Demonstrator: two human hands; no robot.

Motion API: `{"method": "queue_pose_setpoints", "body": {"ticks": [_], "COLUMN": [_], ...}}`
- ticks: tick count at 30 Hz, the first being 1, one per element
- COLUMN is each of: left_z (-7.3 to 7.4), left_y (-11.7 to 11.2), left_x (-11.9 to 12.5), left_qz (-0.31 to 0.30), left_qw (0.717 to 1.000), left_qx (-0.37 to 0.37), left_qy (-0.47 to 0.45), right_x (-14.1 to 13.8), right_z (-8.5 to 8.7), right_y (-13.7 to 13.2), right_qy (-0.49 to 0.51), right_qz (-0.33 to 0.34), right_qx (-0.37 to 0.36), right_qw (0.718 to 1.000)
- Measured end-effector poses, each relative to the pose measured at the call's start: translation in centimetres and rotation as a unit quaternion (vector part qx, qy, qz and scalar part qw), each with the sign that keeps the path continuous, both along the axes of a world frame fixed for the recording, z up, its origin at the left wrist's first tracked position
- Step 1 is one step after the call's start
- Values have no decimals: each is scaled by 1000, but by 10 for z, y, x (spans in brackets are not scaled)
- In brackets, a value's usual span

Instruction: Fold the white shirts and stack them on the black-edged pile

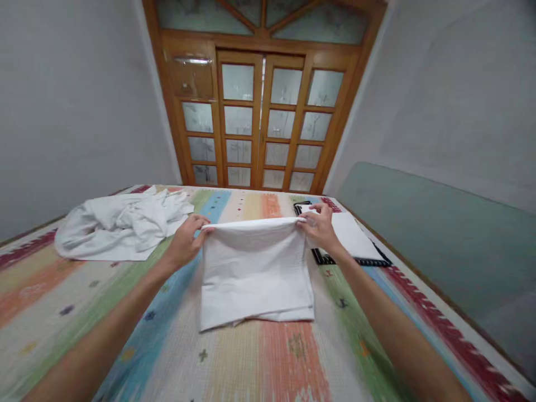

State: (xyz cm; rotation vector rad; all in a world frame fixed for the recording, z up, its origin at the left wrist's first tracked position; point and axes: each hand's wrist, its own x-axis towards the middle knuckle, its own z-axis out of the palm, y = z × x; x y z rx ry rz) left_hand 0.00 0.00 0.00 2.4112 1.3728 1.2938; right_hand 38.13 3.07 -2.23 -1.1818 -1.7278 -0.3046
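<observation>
- Left hand (187, 239), head view, 1 of 2: thumb and fingers pinched on the upper left corner of a folded white cloth (255, 273).
- Right hand (320, 228), head view, 2 of 2: thumb and fingertips pinched on the upper right corner of the same cloth; remaining fingers curled, clear of it.
- Folded white cloth, 1 piece: between the 2 hands, ahead of the person; upper edge drawn nearly straight from hand to hand, body falling below and toward the person. More than 1 layer shows along the lower edge, slightly out of line. Whether that edge touches the bedspread (234, 368) cannot be told.
- Handling, by judgement: light, soft and limp; creases easily, little risk of breakage. Layers likely to slide over each other; upper edge likely to sag if slackened.
- Best hold, by judgement: the 2 upper corners, all layers caught between thumb and fingers.
- Crumpled white cloth (121, 223), 1 heap: on the bedspread, beyond and to the left of the left hand.
- Flat white cloth (355, 235), with black-edged fabric (317, 257) showing around it: on the bedspread, beside the right hand, partly hidden by it.
- Bedspread: striped in many colours, under all 3 white items.
</observation>
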Motion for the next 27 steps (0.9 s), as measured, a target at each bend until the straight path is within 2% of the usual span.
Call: {"method": "queue_pose_setpoints", "body": {"ticks": [2,5,10,13,15,17,20,22,25,26,27], "left_z": [1,6,16,22,28,34,37,31,3,-10,-23], "left_y": [-4,-10,-20,-24,-23,-19,-5,10,34,41,47], "left_x": [1,3,7,9,10,11,12,13,14,15,15], "left_qz": [45,78,45,11,-11,-18,-13,-20,-19,-4,23], "left_qw": [998,995,991,978,954,916,852,806,758,757,768], "left_qx": [-31,-58,-75,-124,-183,-255,-373,-455,-538,-544,-535], "left_qy": [-9,-36,-104,-169,-239,-309,-367,-377,-369,-362,-351], "right_x": [0,0,1,3,6,9,15,16,11,7,2], "right_z": [7,15,30,45,58,72,85,82,56,42,28], "right_y": [-2,-7,-20,-31,-38,-39,-25,-4,30,39,47], "right_qy": [-18,-48,-66,-39,-7,37,85,68,-19,-45,-70], "right_qz": [43,80,64,83,111,146,186,179,113,85,60], "right_qx": [-15,-44,-93,-149,-184,-234,-357,-436,-485,-498,-510], "right_qw": [999,995,991,985,977,961,911,879,867,862,855]}}
